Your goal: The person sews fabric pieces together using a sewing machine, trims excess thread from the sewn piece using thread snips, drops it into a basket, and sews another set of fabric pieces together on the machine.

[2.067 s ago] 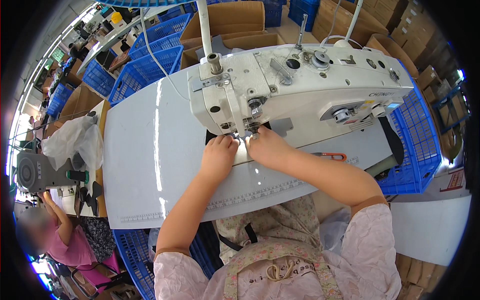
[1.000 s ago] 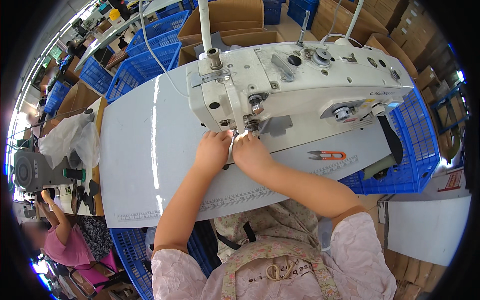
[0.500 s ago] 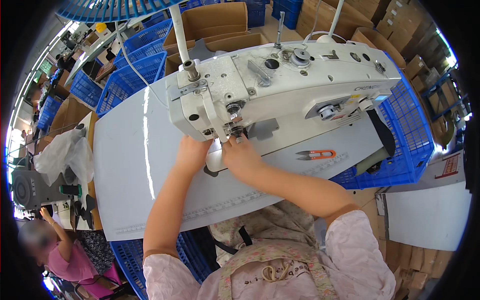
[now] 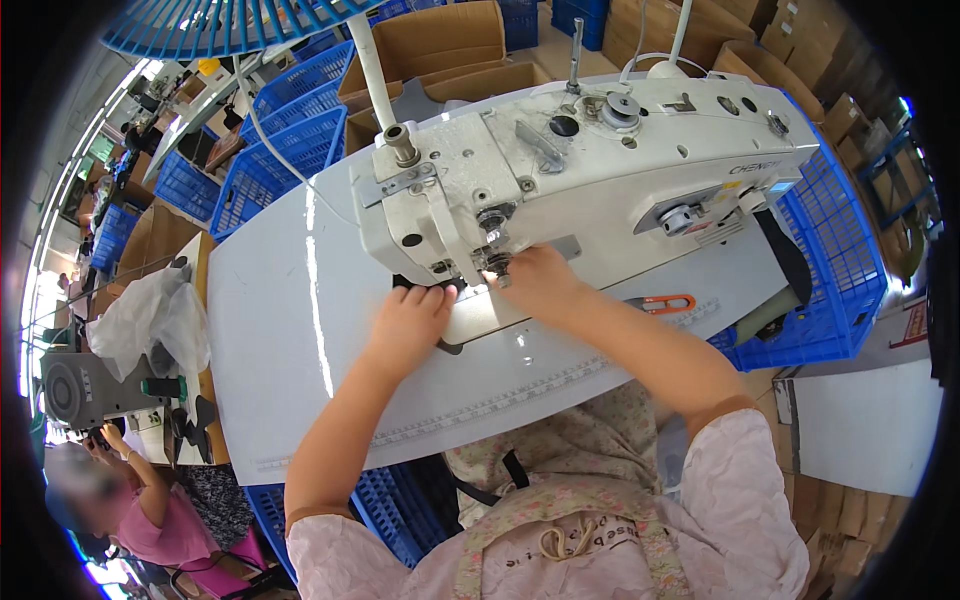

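A white sewing machine (image 4: pixel 600 170) stands on a pale table. My left hand (image 4: pixel 412 325) is left of the needle area, fingers bent and close together over a small dark piece (image 4: pixel 402 282) that shows at the edge of the machine head. My right hand (image 4: pixel 538 283) is just right of the presser foot area, its fingers bunched close to the needle bar. Its fingertips are partly hidden, and what they hold cannot be made out. Orange-handled thread snips (image 4: pixel 668 303) lie on the table right of my right forearm.
A ruler strip (image 4: pixel 480 408) runs along the table's near edge. Blue crates (image 4: pixel 835 250) stand at the right and others at the far left. Cardboard boxes (image 4: pixel 430 45) are behind the machine. Another person (image 4: pixel 165 515) works at a grey machine on the left.
My left hand has drawn out from under the machine head toward me, uncovering a dark piece. My right hand has shifted right and away from me. The whole view has moved slightly.
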The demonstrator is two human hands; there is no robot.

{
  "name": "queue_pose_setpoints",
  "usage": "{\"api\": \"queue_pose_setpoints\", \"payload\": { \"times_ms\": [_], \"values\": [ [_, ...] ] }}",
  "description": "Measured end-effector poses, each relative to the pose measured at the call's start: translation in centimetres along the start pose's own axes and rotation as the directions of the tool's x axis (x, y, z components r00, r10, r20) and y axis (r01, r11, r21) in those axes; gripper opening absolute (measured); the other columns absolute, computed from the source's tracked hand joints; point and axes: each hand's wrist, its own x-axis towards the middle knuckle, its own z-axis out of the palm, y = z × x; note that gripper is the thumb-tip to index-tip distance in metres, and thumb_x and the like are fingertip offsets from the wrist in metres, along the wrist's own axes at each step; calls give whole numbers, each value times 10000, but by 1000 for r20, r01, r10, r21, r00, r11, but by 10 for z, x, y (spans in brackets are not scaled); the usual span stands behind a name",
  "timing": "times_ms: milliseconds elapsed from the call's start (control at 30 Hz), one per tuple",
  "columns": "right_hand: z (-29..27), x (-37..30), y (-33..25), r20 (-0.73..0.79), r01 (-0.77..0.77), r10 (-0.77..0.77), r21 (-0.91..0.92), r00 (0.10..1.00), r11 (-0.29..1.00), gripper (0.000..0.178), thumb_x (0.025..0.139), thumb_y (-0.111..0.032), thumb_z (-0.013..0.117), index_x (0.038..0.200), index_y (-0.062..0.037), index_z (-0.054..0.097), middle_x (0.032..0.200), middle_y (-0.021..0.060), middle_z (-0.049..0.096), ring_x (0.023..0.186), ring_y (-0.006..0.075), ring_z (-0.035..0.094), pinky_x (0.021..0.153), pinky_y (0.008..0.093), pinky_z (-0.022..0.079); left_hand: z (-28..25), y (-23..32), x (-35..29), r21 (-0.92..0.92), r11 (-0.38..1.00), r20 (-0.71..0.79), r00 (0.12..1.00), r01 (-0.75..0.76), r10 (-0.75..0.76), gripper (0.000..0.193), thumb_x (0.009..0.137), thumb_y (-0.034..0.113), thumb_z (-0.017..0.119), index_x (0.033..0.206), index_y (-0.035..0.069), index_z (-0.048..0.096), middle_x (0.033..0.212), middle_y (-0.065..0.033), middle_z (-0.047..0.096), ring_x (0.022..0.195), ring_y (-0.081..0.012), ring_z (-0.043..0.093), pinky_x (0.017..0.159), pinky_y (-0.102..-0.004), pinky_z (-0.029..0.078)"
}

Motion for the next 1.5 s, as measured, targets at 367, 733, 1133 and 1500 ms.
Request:
{"api": "queue_pose_setpoints", "payload": {
  "times_ms": [367,733,1133,1500],
  "values": [
    [-5,1,-3,-250,6,-10,-17,968,1000,26,647,-112,650,631,-92,652,743,34,634,778,204,661,676,338,519,-3,21,2,8,993,104,988,116,-116,278,804,114,589,1061,28,650,863,-15,591,819,-169,562,698,-316,410],
    [-8,-8,-6,-67,119,-121,-42,990,992,166,836,-180,600,936,-81,688,896,44,671,781,238,645,836,422,454,-4,31,2,-36,992,94,989,121,-117,237,760,125,611,976,34,641,869,-26,591,795,-176,568,685,-314,425],
    [-9,-6,-31,-144,56,-76,-139,987,989,51,745,-138,629,748,-109,670,737,-11,631,852,185,580,844,377,405,-3,39,14,-65,985,114,981,163,-155,117,723,88,602,830,42,600,804,-42,566,789,-199,568,698,-336,431],
    [-3,-6,-37,-182,7,-20,-70,983,997,37,718,-115,629,742,-94,647,774,21,623,853,213,594,780,350,427,3,47,21,-70,949,141,945,307,-296,112,735,93,596,835,43,607,875,-68,593,884,-218,582,795,-352,443]
  ]
}}
